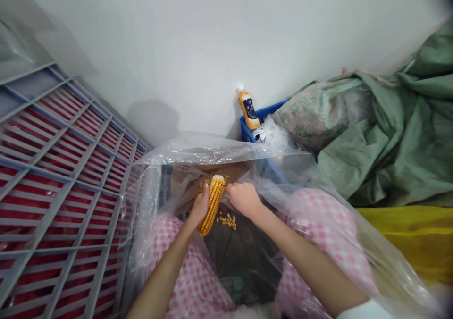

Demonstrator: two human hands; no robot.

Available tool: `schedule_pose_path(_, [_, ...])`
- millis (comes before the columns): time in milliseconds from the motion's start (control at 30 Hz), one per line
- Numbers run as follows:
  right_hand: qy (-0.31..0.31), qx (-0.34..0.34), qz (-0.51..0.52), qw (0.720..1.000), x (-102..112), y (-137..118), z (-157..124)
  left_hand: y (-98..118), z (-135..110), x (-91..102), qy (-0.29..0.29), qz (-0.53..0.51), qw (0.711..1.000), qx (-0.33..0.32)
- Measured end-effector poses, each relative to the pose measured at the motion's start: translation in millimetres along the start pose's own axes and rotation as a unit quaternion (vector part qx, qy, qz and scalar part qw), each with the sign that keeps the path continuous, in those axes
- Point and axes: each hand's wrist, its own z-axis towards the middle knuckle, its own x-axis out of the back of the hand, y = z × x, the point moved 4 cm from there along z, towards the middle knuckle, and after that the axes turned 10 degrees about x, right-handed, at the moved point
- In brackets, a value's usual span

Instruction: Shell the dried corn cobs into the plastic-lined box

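My left hand grips a yellow corn cob, tilted with its pale end up and away from me. Close to the right of the cob's upper end is my right hand, closed in a fist. A thin dark tip shows between that fist and the cob; the rest of whatever it holds is hidden. Loose corn kernels lie below the cob, on the clear plastic sheet spread over my lap. More kernels are heaped behind the cob's top.
Stacked grey plastic crates with red contents rise on the left. Beyond the sheet, a blue basket holds an orange drink bottle and a white plastic bag. Green cloth and a yellow sack lie at right. A white wall stands behind.
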Motion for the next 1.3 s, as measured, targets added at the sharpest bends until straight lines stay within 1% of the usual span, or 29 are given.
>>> schedule_pose_path(67, [0.002,0.015,-0.004,1.000,-10,0,0,-1,-1,4.4,0.005,0.056,0.998,-0.007])
schedule_pose_path(133, [0.009,0.017,-0.008,1.000,-18,0,-1,-2,-1,5.5,0.004,0.094,0.996,-0.008])
schedule_pose_path(200, [0.016,0.009,-0.011,1.000,-25,-2,-3,-4,0,4.6,0.003,0.109,0.994,-0.005])
schedule_pose_path(267, [0.014,0.000,-0.011,1.000,-31,-5,-4,-6,1,2.8,0.012,0.121,0.992,-0.016])
schedule_pose_path(333, [0.010,-0.028,-0.003,1.000,-36,-7,-4,-6,1,1.0,0.030,0.133,0.990,-0.030])
schedule_pose_path(433, [0.021,-0.089,0.029,0.995,-39,-7,-1,-6,1,-0.6,0.059,0.124,0.990,-0.036])
schedule_pose_path(500, [0.038,-0.127,0.064,0.989,-40,-6,3,-4,-1,-1.2,0.077,0.111,0.990,-0.039])
schedule_pose_path(567, [0.060,-0.156,0.120,0.979,-41,-5,7,-1,-2,-2.6,0.083,0.098,0.991,-0.038])
schedule_pose_path(633, [0.090,-0.176,0.203,0.959,-44,-5,11,-1,-4,-4.3,0.081,0.078,0.993,-0.026])
schedule_pose_path(667, [0.107,-0.184,0.253,0.944,-46,-4,13,-1,-4,-5.1,0.079,0.067,0.994,-0.022])
schedule_pose_path(733, [0.117,-0.208,0.375,0.896,-50,-3,16,-1,-4,-5.8,0.080,0.057,0.995,-0.023])
schedule_pose_path(800, [0.091,-0.231,0.478,0.842,-55,-3,18,-1,-3,-4.6,0.089,0.074,0.993,-0.030])
schedule_pose_path(833, [0.072,-0.236,0.512,0.823,-56,-4,20,0,-2,-3.2,0.096,0.089,0.991,-0.032])
schedule_pose_path(867, [0.054,-0.237,0.531,0.812,-56,-4,21,0,-1,-1.4,0.104,0.106,0.988,-0.033])
schedule_pose_path(933, [0.037,-0.231,0.542,0.807,-54,-3,22,1,1,2.5,0.115,0.129,0.984,-0.034])
schedule_pose_path(967, [0.038,-0.228,0.542,0.808,-52,-3,23,2,2,4.0,0.114,0.132,0.984,-0.036])
schedule_pose_path(1000, [0.044,-0.220,0.529,0.819,-49,-2,22,3,4,5.0,0.108,0.130,0.985,-0.037])
schedule_pose_path(1033, [0.055,-0.210,0.493,0.843,-46,-1,22,4,5,5.3,0.097,0.126,0.987,-0.037])
schedule_pose_path(1067, [0.071,-0.195,0.432,0.878,-41,0,21,5,5,5.3,0.086,0.121,0.988,-0.036])
schedule_pose_path(1133, [0.093,-0.154,0.254,0.950,-32,-2,18,6,6,4.6,0.067,0.121,0.990,-0.026])
schedule_pose_path(1167, [0.089,-0.136,0.164,0.973,-28,-4,16,6,6,4.2,0.062,0.128,0.990,-0.019])
schedule_pose_path(1200, [0.075,-0.124,0.096,0.985,-27,-7,13,5,6,3.7,0.057,0.136,0.989,-0.012])
schedule_pose_path(1233, [0.056,-0.115,0.051,0.990,-26,-9,11,5,5,3.3,0.052,0.146,0.988,-0.008])
schedule_pose_path(1300, [0.020,-0.106,0.013,0.994,-27,-12,6,4,4,2.4,0.039,0.166,0.985,-0.015])
